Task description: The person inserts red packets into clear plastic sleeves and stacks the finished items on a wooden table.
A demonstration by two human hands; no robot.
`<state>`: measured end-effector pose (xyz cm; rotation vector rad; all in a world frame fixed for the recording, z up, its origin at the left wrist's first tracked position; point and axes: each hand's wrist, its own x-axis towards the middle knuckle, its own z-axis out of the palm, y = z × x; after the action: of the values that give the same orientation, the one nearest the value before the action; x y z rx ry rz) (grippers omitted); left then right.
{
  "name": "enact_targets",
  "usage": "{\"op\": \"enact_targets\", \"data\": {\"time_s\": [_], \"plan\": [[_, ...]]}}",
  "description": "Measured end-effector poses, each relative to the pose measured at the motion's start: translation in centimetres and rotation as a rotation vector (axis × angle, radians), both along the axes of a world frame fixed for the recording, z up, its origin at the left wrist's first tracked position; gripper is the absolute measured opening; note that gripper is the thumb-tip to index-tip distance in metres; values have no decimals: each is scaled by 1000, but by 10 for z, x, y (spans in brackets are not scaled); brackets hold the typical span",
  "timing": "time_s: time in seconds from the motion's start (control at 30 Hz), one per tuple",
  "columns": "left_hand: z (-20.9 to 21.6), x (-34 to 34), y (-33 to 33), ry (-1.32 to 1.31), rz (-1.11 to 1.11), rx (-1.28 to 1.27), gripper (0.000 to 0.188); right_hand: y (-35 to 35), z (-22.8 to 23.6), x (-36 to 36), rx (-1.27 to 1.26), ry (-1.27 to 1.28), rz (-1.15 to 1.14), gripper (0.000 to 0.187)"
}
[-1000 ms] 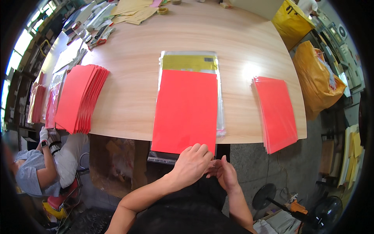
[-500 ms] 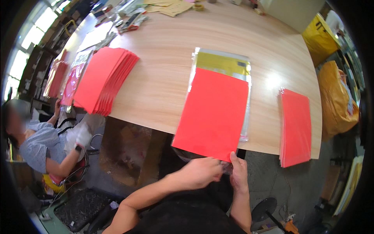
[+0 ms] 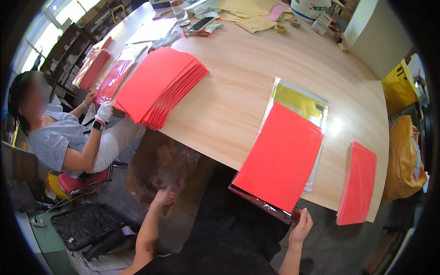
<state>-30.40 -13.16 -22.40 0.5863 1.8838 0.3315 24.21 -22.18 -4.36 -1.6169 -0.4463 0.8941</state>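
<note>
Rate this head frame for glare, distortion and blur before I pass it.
Head view: strong fisheye, so the table edge bows and black vignette fills the corners; a bright glare spot sits on the wood by the clear sleeve over the red sheet; windows at upper left are blown out; the left hand looks slightly soft, the right hand sharper.
</note>
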Motion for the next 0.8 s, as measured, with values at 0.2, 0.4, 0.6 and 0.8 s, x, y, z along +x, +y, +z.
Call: {"op": "enact_targets", "data": {"time_s": [0.2,0.4,0.6,0.8], "plan": [[130,175,50,260,-584,1029,42,-20,2,3,-21,-1162,258,60],[189,237,91,26,-963,1303,38,9,18,-13,170,-1253,404,53],[194,248,80,-218,-834,1203,21,5,19,-19,231,-1000,330,19],[172,277,36,-916,111,390,17,8,7,-46,248,194,-161,27]]}}
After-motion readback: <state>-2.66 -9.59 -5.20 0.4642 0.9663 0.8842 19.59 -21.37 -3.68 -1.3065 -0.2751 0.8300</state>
